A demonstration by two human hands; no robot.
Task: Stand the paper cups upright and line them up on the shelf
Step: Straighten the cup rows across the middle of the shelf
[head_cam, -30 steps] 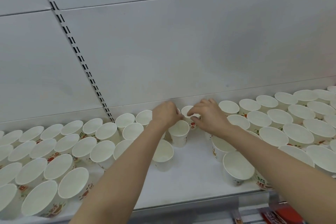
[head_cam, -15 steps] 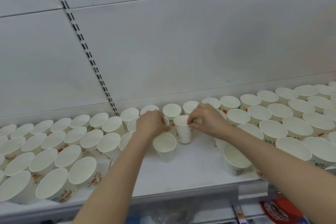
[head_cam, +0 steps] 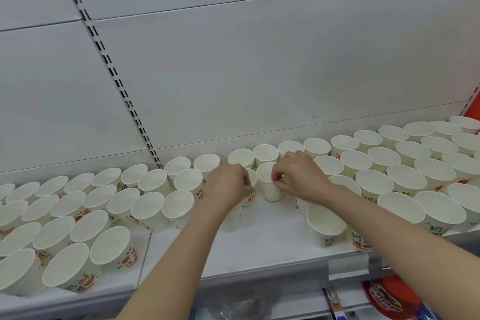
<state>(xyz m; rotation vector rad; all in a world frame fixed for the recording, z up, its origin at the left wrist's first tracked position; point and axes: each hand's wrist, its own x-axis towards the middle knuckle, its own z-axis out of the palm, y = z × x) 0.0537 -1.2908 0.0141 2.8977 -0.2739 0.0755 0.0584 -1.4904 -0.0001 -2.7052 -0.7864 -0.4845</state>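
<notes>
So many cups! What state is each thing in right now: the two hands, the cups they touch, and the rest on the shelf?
Left hand: fingers curled round a cup's rim.
Left cup: upright, held.
Right hand: pinching a cup's rim.
Right cup: upright, held, on the shelf.
Other cups: upright, open side up, in rows.
Shelf: bare patch in the middle front.

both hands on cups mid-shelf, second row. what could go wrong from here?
1. The right hand pinches the rim of a light cup; squeezing could dent it or tip it.
2. The left hand grips the neighbouring cup, and its forearm hangs over a loose cup below; pulling back could knock that one.
3. The back row stands close behind; a push may shove it out of line.
</notes>
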